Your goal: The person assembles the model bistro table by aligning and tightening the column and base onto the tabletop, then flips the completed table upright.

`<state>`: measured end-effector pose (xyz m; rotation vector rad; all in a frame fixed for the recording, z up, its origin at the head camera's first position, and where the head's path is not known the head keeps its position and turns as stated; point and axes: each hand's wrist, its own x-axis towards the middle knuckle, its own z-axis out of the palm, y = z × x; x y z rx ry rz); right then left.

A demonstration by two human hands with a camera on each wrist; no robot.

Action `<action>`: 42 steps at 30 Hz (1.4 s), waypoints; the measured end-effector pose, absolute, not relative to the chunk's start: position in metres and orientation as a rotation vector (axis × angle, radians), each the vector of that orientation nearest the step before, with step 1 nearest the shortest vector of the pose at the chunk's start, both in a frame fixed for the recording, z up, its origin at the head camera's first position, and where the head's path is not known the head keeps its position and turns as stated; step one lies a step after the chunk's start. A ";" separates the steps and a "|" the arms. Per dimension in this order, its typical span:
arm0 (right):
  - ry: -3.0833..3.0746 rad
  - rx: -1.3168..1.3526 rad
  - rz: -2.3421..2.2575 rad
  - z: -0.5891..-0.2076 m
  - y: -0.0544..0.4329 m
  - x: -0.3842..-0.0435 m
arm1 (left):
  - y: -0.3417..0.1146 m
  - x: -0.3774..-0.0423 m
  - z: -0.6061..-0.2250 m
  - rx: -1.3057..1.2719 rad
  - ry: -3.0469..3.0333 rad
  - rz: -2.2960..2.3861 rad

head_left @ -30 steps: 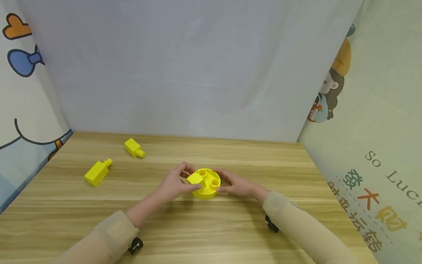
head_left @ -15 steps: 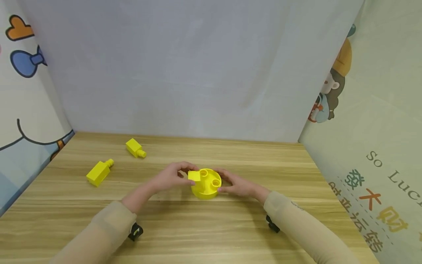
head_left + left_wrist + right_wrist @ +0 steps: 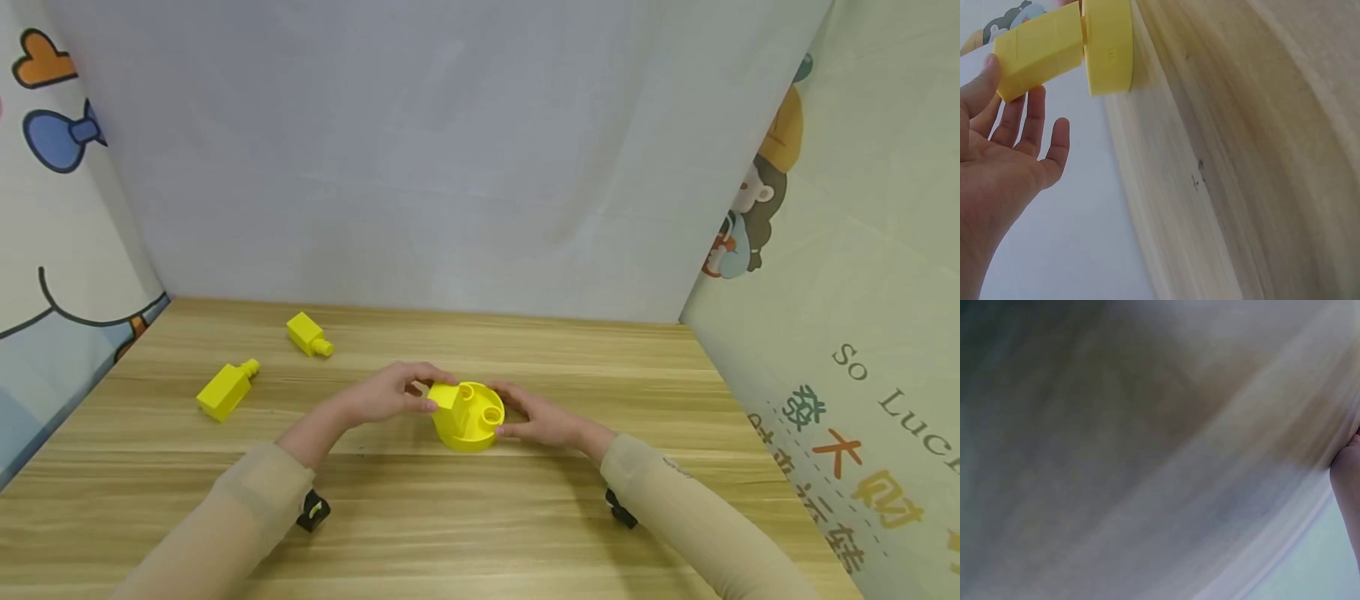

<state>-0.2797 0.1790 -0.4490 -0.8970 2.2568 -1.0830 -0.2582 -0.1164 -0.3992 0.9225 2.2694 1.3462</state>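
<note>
A yellow rectangular block (image 3: 447,402) stands at the left side of a yellow round base (image 3: 467,442). My left hand (image 3: 387,392) pinches the block near its top, thumb on the near side and fingers behind. In the left wrist view the block (image 3: 1040,50) leans slightly, its lower end right at the base's upper face (image 3: 1109,50). Two raised ring-shaped sockets show on the base, one at the back and one at the right (image 3: 491,416). My right hand (image 3: 542,419) grips the base's right rim between thumb and fingers. The right wrist view shows only a sliver of this hand.
Two more yellow blocks with threaded necks lie on the wooden table (image 3: 420,525): one at the back left (image 3: 306,334), another farther left and nearer (image 3: 227,392). A pale cloth wall (image 3: 420,167) rises behind the table, with printed cloths at both sides.
The block in my left hand has turned and now stands more upright at the base. My left fingers have shifted slightly up and away from me. The right hand stays at the rim.
</note>
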 end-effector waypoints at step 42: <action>2.286 -0.902 -1.041 -0.444 0.179 -0.274 | -0.090 -0.246 -0.405 0.550 2.434 1.504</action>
